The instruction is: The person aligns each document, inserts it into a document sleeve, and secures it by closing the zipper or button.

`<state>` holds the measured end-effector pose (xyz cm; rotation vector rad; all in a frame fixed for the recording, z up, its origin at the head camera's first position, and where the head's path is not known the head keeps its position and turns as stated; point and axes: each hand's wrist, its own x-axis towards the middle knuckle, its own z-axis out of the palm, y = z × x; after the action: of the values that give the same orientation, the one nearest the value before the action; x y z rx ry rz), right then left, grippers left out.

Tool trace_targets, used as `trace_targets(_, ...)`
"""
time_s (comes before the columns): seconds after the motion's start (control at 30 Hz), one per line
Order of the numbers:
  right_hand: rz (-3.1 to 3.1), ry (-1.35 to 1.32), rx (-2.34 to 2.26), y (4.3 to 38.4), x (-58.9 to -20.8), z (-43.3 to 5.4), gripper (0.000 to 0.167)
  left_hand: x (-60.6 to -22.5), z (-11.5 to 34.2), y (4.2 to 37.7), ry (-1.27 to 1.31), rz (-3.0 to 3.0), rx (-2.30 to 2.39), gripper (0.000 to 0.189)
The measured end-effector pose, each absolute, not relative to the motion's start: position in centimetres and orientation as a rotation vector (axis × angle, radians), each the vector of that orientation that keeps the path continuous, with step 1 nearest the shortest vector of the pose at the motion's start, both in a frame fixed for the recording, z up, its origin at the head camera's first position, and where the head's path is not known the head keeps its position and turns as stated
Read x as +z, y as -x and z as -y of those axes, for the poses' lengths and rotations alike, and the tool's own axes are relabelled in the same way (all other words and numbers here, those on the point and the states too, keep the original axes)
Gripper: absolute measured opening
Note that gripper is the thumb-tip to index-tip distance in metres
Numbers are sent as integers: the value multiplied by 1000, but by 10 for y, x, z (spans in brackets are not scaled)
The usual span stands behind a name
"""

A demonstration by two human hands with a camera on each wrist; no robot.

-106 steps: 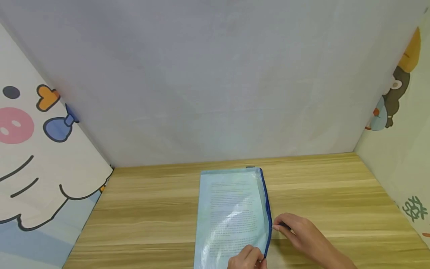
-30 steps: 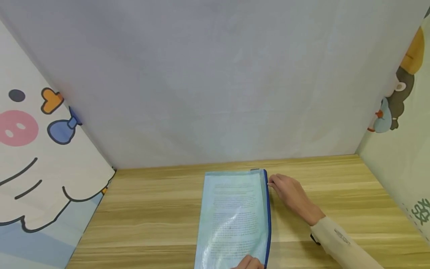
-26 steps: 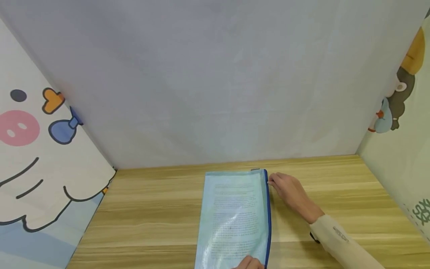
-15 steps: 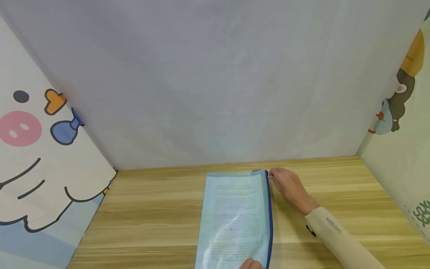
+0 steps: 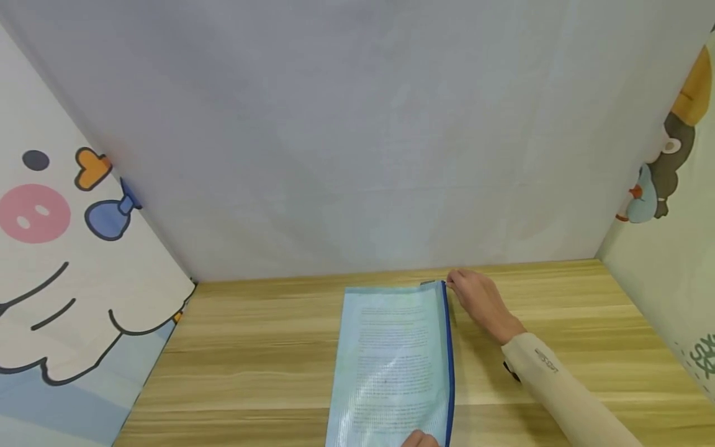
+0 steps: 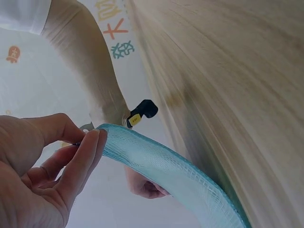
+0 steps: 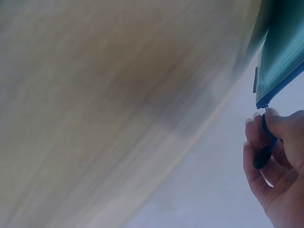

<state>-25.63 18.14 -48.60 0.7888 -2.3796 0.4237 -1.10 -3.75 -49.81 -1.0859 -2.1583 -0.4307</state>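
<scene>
A translucent pale blue zip file bag (image 5: pixel 385 360) with printed paper inside lies on the table, its dark blue zipper (image 5: pixel 450 366) along the right side. At the far right corner my right hand (image 5: pixel 479 304) pinches the zipper pull. The right wrist view shows that pull's blue cord (image 7: pixel 267 130) with a dark end hanging among the fingers, right by the bag's corner. My left hand (image 5: pixel 420 440), mostly below the head view, pinches the bag's near end beside the zipper. In the left wrist view, thumb and fingertips (image 6: pixel 97 137) grip the bag's edge, which curves up off the table.
The wood-grain table (image 5: pixel 251 360) meets a plain pale backdrop (image 5: pixel 357 155) behind. Cartoon-printed panels stand at the left (image 5: pixel 56 279) and right (image 5: pixel 670 267). A black device with a yellow label (image 6: pixel 140 114) sits on the right wrist.
My right hand has travelled along the zipper, from partway up the side to the far corner. The bag has shifted slightly right, and my left hand has sunk lower in the head view.
</scene>
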Motion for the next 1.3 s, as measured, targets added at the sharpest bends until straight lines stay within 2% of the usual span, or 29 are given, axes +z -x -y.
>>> trace_targets(0.23, 2391, -758, 418, 264, -488, -182, 9, -508, 34, 15, 1052, 2099, -369, 39)
trace_targets(0.43, 2406, -750, 425, 268, -492, -181, 9, -498, 37, 13, 1100, 2140, -411, 40)
trace_targets(0.77, 2588, -620, 729, 258, -481, -180, 5, -486, 46, 15, 1235, 2133, -423, 34)
trace_targets(0.93, 2648, -605, 864, 253, -478, -181, 6, -485, 51, 17, 1244, 2127, -425, 41)
trace_targets(1.0, 2689, -574, 901, 249, -477, -180, 6, -486, 52, 16, 1213, 2141, -493, 36)
trace_targets(1.13, 2757, -505, 918, 235, -473, -178, 10, -485, 53, 13, 1128, 2217, -664, 10)
trace_targets(1.3, 2831, -435, 1006, 208, -468, -177, 15, -478, 53, 10, 1086, 2381, -715, 10)
